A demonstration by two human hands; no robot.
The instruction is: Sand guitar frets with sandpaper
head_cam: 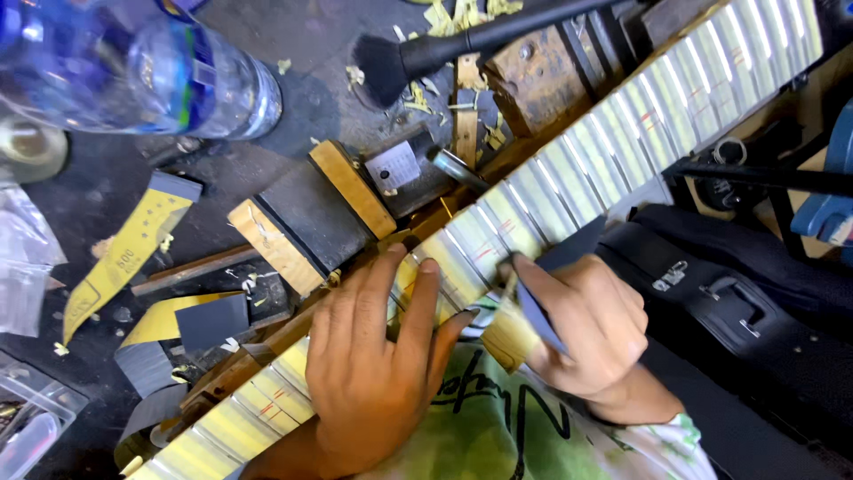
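Bench: dark, worn top w/ dust, pale yellow shavings scattered. Clear plastic water bottle, blue label, lying top left. Black soft brush at top centre. Wood-faced clamp blocks mid-bench; rusty metal block beside. Sandpaper strips, yellow backing, plus dark grey pcs at left. Clear plastic bags & tray at left edge. Black hard case w/ metal latches at right. Light: bright, even, glare on bottle.

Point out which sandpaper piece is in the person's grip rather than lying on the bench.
The dark folded piece pinched in the right hand, against the fretboard. The other pieces lie loose at the left, untouched.
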